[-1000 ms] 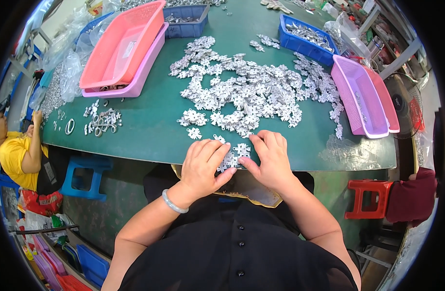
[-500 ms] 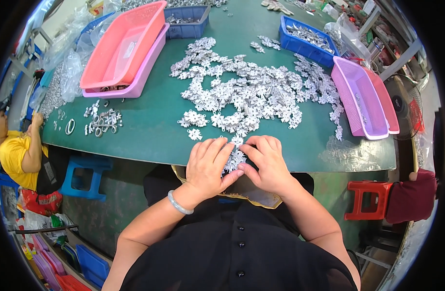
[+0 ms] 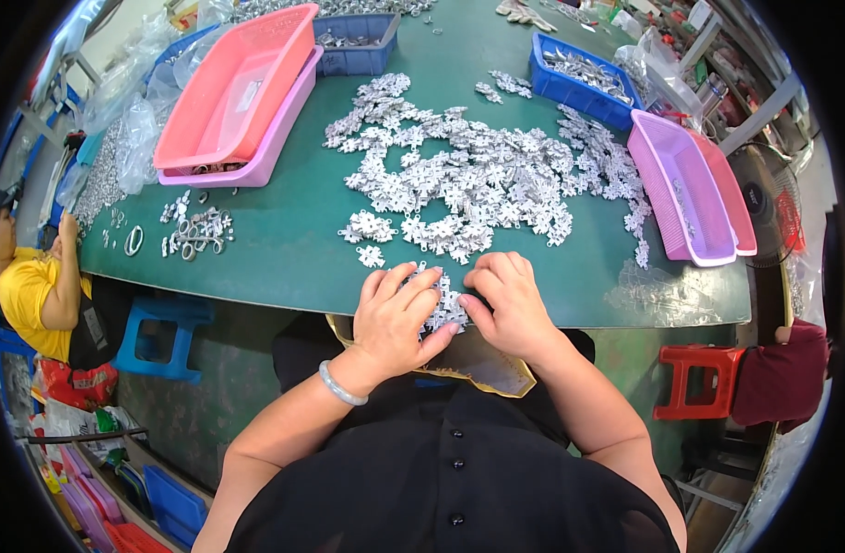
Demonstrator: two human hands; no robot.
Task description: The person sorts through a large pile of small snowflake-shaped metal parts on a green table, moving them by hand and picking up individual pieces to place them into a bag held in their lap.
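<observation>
A small cluster of flat silver-grey metal pieces with notched outlines lies at the table's near edge, between my hands. My left hand, with a pale bangle on the wrist, rests along the cluster's left side, fingers curved and apart. On the right side, my right hand has its fingers bent and its thumb apart, touching or close to the pieces. Neither hand grips a piece that I can make out. Below the edge, a tan cloth or bag lies over my lap. The large heap of similar pieces spreads beyond my hands.
Pink baskets and a grey-blue bin stand at left; a blue bin and purple basket at right. Metal rings lie left. Stools, blue and red, flank me. A person in yellow works far left.
My right hand has shifted slightly right, widening the gap between my hands. More of the small cluster shows between them. My left hand's fingers have spread a little.
</observation>
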